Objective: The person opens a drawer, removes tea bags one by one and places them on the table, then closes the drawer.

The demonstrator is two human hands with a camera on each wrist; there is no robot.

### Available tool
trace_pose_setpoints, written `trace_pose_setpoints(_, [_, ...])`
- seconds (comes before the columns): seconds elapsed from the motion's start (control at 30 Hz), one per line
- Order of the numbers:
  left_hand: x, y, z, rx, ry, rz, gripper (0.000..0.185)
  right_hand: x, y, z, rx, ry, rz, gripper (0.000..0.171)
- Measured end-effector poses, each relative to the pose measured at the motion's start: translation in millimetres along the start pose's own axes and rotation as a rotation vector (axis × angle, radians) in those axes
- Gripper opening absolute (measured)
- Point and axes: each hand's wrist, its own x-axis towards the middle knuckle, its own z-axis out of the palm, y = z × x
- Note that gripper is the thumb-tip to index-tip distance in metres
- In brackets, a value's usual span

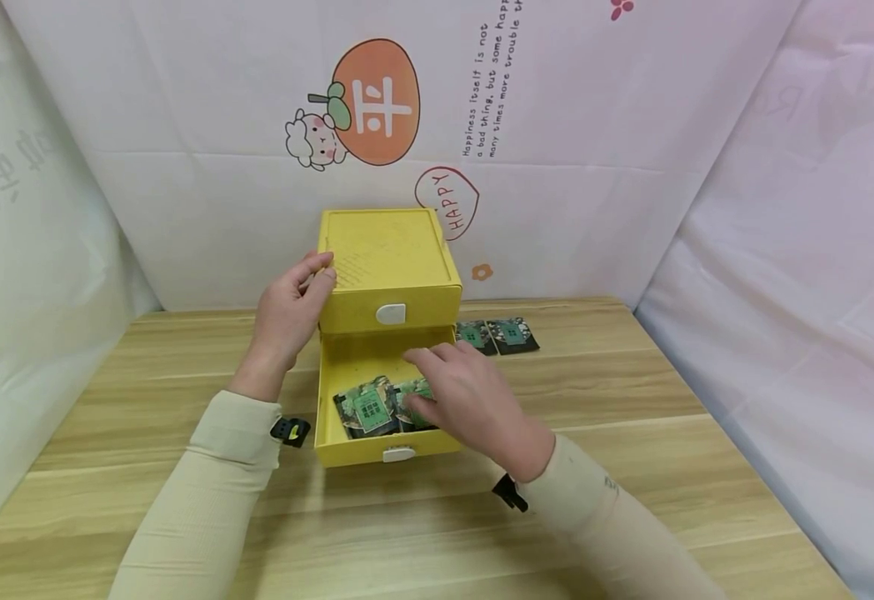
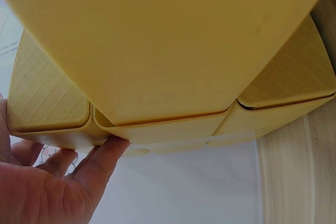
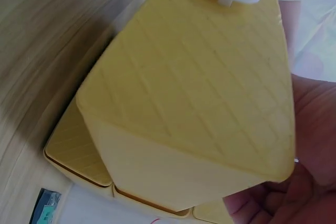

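Observation:
A yellow drawer box (image 1: 387,242) stands on the table, one drawer (image 1: 354,354) pulled out below the top one. Inside it lie green-and-black printed sachets, one sachet (image 1: 369,408) at the left and another (image 1: 414,387) beside it, partly covered by my right hand (image 1: 474,400). That hand is over the drawer's right side, thumb and fingers apart; in the right wrist view its fingertips are hidden behind the drawer. My left hand (image 1: 294,308) touches the box's upper left side, and its fingers (image 2: 107,156) rest against the side wall in the left wrist view.
Two similar sachets (image 1: 513,335) lie on the wooden table (image 1: 594,450) to the right of the box. A white printed cloth (image 1: 556,208) hangs behind it. Another closed drawer (image 3: 79,145) sits beneath the pulled one.

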Motion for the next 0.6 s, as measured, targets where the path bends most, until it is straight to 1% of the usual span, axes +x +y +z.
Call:
trace_pose_setpoints(0.07, [-0.2, -0.1, -0.2, -0.003, 0.0, -0.001, 0.058, 2.3, 2.0, 1.3, -0.036, -0.054, -0.005, 0.064])
trace_pose_setpoints(0.2, [0.4, -1.1, -0.1, -0.005, 0.002, -0.001, 0.057, 8.4, 4.4, 2.2, -0.107, -0.196, -0.005, 0.077])
trace_pose_setpoints(0.3, [0.7, -1.3, -0.1, 0.0, 0.004, -0.002, 0.058, 14.1, 5.6, 2.0, -0.12, -0.29, 0.001, 0.076])
trace_pose_setpoints(0.43, [0.4, -1.1, 0.1, -0.002, 0.003, -0.001, 0.057, 20.5, 7.2, 3.2, -0.141, -0.372, 0.002, 0.073])
trace_pose_setpoints(0.6, [0.5, -0.8, 0.1, 0.0, 0.0, 0.003, 0.057, 24.4, 7.5, 6.5, -0.195, -0.458, 0.013, 0.084])
